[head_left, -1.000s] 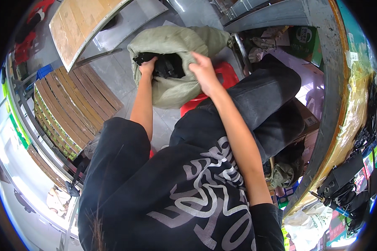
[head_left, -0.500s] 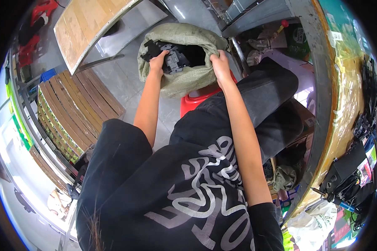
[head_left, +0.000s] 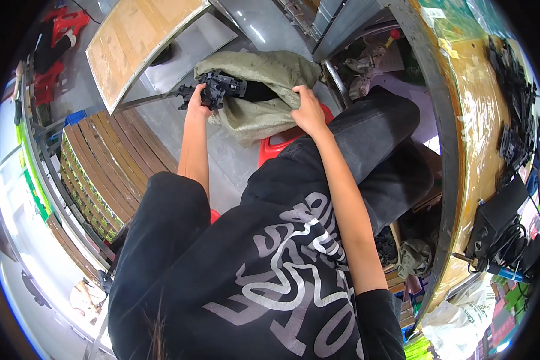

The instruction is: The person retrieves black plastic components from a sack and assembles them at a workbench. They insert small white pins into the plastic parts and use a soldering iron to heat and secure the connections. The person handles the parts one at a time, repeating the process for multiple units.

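A greenish woven sack (head_left: 261,123) sits at the top middle with its mouth open toward me. At the left side of that mouth, my left hand (head_left: 199,105) is closed on a bunch of black plastic parts (head_left: 222,85), which sticks out over the rim. Their exact kind cannot be made out. My right hand (head_left: 309,113) grips the right edge of the sack's mouth, fingers folded over the cloth. The dark inside of the sack is mostly hidden. Under the sack, part of a red plastic stool (head_left: 272,150) shows beside my leg.
To the left stand stacked brown boards (head_left: 117,159), with a wood-topped panel (head_left: 141,45) beyond them. On the right runs a workbench (head_left: 471,114) with a metal edge, holding black parts, a black box (head_left: 492,225) and a blue-handled soldering iron (head_left: 507,273). A white plastic bag (head_left: 462,324) lies near its lower end.
My left hand has moved left, drawing the black parts out over the sack's rim. The sack's mouth has narrowed and sagged. My right hand has shifted slightly down and left, still gripping the cloth.
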